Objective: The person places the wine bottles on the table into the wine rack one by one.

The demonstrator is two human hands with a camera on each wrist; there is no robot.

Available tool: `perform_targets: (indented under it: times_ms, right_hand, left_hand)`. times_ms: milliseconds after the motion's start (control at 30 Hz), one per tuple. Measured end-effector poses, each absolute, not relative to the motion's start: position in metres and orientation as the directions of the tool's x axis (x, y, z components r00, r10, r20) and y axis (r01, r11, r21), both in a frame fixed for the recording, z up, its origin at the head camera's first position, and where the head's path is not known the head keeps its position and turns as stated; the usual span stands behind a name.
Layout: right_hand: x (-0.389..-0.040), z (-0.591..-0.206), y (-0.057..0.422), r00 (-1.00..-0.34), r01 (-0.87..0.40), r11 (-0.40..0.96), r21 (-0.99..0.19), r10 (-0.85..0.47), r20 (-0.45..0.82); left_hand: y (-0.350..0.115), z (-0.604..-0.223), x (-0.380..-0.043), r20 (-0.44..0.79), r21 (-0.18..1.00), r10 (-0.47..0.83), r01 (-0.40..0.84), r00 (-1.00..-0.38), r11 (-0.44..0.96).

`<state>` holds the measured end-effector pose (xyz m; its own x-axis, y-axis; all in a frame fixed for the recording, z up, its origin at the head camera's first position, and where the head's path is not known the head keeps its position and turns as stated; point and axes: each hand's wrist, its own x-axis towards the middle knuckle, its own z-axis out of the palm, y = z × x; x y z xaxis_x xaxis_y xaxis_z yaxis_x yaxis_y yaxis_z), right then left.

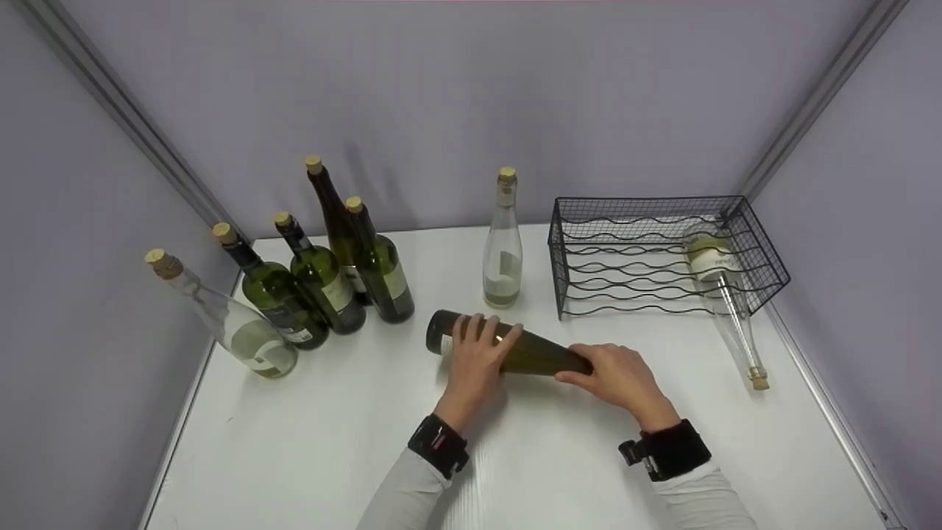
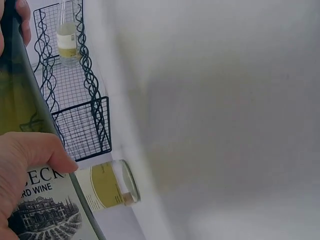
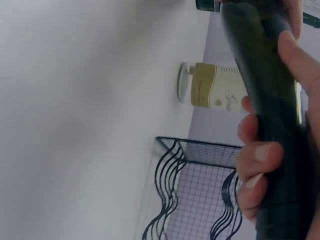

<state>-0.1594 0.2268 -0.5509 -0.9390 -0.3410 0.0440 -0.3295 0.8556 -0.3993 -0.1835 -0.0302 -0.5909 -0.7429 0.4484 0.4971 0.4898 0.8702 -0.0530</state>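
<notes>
**Dark green bottle [image 1: 544, 357] gripped at both ends, short of the wire rack [image 1: 647, 197]**

The bottle lies slantwise near the middle of the white table [image 1: 316, 449], base to the left and neck to the right. The left hand [image 1: 475, 361] has its fingers wrapped over the body near the base, thumb pressed by the label; the right hand [image 1: 620, 375] has its fingers clamped round the neck. Whether the bottle touches the table cannot be told.

Just behind the base, an upright clear bottle [image 1: 503, 258] stands near the back edge, leaving a narrow gap to the rack's left end. The rack sits against the back wall, its right end near the right edge. A second clear bottle [image 1: 736, 324] lies in its right part, corked neck jutting past the front rim.

Four dark bottles [image 1: 324, 294] and another clear one [image 1: 257, 342] crowd the back left corner. Broad table surface stretches in front of them, left of the hands.
</notes>
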Motion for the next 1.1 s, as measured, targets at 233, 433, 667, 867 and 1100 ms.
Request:
perform_targets:
  times_ms: [233, 433, 667, 867, 1100]
  right_hand:
    - [-0.157, -0.556, 0.253, -0.955, -0.278, 0.846, -0.454, -0.294, 0.036]
    - [-0.151, -0.557, 0.281, -0.973, -0.201, 0.849, -0.488, -0.233, -0.005]
    - [-0.144, -0.564, 0.313, -0.988, -0.118, 0.853, -0.509, -0.155, -0.031]
    - [-0.139, -0.571, 0.337, -0.993, -0.081, 0.838, -0.54, -0.114, -0.027]
    - [-0.133, -0.569, 0.365, -0.997, -0.05, 0.846, -0.531, -0.074, -0.024]
  left_hand:
    - [-0.024, -0.589, -0.179, 0.53, -0.065, 0.478, 0.528, -0.701, 0.847]
    - [-0.026, -0.59, -0.174, 0.57, 0.036, 0.446, 0.564, -0.689, 0.825]
    - [-0.036, -0.596, -0.173, 0.571, 0.116, 0.41, 0.564, -0.711, 0.817]
    - [-0.04, -0.605, -0.172, 0.548, 0.137, 0.413, 0.565, -0.727, 0.813]
    - [-0.042, -0.607, -0.171, 0.513, 0.174, 0.393, 0.54, -0.764, 0.823]
